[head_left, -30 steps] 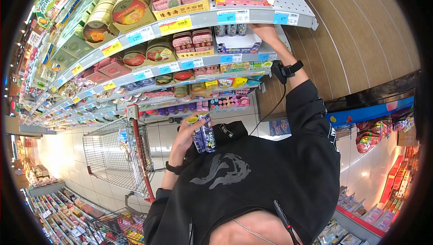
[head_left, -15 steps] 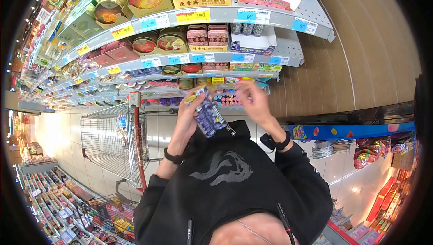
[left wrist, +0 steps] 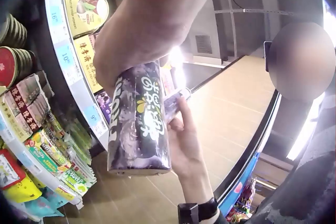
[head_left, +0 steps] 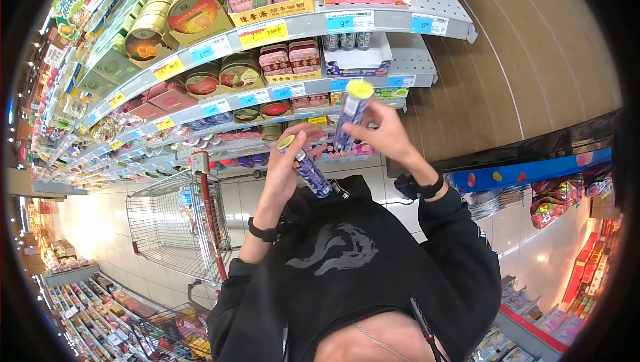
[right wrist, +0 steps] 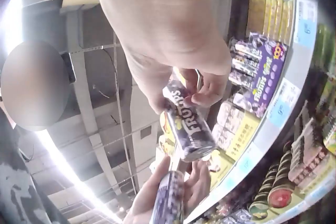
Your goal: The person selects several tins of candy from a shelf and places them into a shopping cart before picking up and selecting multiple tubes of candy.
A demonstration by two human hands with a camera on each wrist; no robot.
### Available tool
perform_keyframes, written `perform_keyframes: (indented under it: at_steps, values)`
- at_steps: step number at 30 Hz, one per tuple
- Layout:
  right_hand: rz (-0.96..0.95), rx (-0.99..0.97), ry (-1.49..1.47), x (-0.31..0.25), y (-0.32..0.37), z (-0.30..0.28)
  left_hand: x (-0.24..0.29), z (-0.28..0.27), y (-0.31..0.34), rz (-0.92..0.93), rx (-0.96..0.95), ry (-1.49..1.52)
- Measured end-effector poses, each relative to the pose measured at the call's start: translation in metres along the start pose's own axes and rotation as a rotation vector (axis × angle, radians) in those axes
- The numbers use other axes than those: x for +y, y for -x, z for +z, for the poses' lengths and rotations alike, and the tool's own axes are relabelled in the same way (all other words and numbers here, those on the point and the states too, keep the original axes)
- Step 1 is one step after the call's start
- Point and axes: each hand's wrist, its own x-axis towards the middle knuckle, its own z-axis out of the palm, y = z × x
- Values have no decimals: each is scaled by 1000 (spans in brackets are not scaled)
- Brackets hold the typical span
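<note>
My left hand grips a purple candy tube with a yellow end. It slants down in front of the black hoodie, and FRUTIPS-style lettering shows on it in the left wrist view. A second purple candy tube, also yellow-ended, is pinched between the thumb and fingers of my right hand. This one is raised higher, in front of the lower shelves, its yellow end up. In the right wrist view the right hand's tube reads FRUTIPS, with the left hand's tube just below it.
A white-and-purple display box with several more tubes stands on the second shelf. Round tins and pink packs line the shelves. A wire shopping cart with a red handle stands at the left. A brown wooden panel extends right.
My right hand came down from the shelf to the left hand, which held two tubes. It has taken one of them and lifted it up and to the right.
</note>
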Motion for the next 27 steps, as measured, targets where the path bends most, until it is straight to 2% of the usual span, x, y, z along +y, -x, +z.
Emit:
perform_keyframes:
  at_steps: [2, 4, 6, 7, 9, 13, 15, 16, 19, 21, 22, 23, 24, 25, 27]
  values:
    - [22, 40, -317, -3, -8, -13, -5, -13, 3, -37, -29, -16]
    - [125, 38, -378, -17, -17, -31, -11, -17, 6, -56, 18, -11]
    - [96, 69, -405, -20, -21, -38, -14, -24, 8, -103, 5, -75]
    - [95, 67, -399, -19, -23, -36, -12, -22, 10, -129, 46, -48]
    - [-142, 148, -331, -16, -27, -28, -15, -26, 11, -124, 27, -26]
    - [-209, 114, -157, -28, -28, -27, -15, -27, 15, -116, 24, -32]
    - [41, 74, -149, -42, -25, -26, -17, -32, 14, -120, 5, -34]
    - [41, 72, -149, -44, -24, -23, -17, -33, 14, -124, -15, -38]
    - [-34, 42, -257, -41, -25, -10, -4, -21, 15, -153, -52, -106]
    - [-504, -23, 168, -28, -28, -1, 1, -17, 11, -113, -81, -72]
    - [-504, -25, 168, -27, -27, 4, 3, -15, 8, -73, -112, -37]
    - [-515, -122, 194, -28, -24, 10, 6, -12, 6, -72, -112, -37]
    - [-523, -217, 220, -27, -20, 17, 10, -10, 3, -63, -67, 58]
    - [-523, -217, 220, -24, -16, 23, 12, -8, 2, -54, -23, 153]
    - [-492, -374, 239, -15, -11, 32, 12, -8, 0, -45, 21, 104]
